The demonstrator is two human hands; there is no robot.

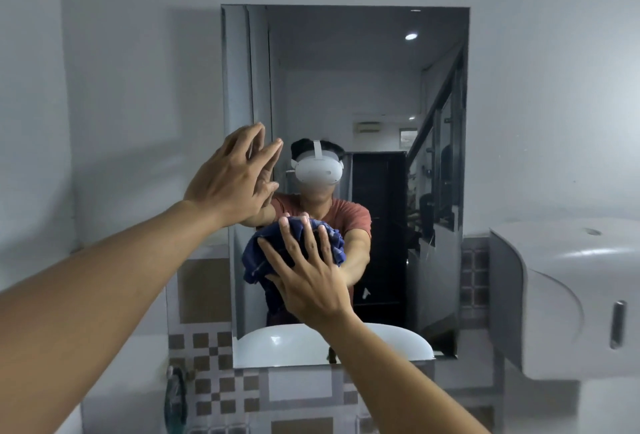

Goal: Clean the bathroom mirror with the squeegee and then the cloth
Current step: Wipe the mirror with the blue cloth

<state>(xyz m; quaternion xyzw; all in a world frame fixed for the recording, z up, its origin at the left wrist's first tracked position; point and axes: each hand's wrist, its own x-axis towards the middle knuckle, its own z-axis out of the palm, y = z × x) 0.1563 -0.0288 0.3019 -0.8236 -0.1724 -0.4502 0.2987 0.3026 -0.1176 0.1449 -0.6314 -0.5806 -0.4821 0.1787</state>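
A rectangular bathroom mirror (381, 87) hangs on the grey wall ahead. My right hand (308, 278) presses a bunched dark blue cloth (258, 260) flat against the lower middle of the glass, fingers spread over it. My left hand (235, 174) rests with its fingertips on the mirror's left edge, fingers apart and holding nothing. The glass reflects a person in a red shirt wearing a white headset. No squeegee is in view.
A white paper dispenser (568, 295) juts from the wall at the right of the mirror. The reflection of a white basin (277, 343) shows at the mirror's bottom. Brown and white checkered tiles (214, 381) cover the wall below. A dark ring-shaped object (175, 399) hangs at lower left.
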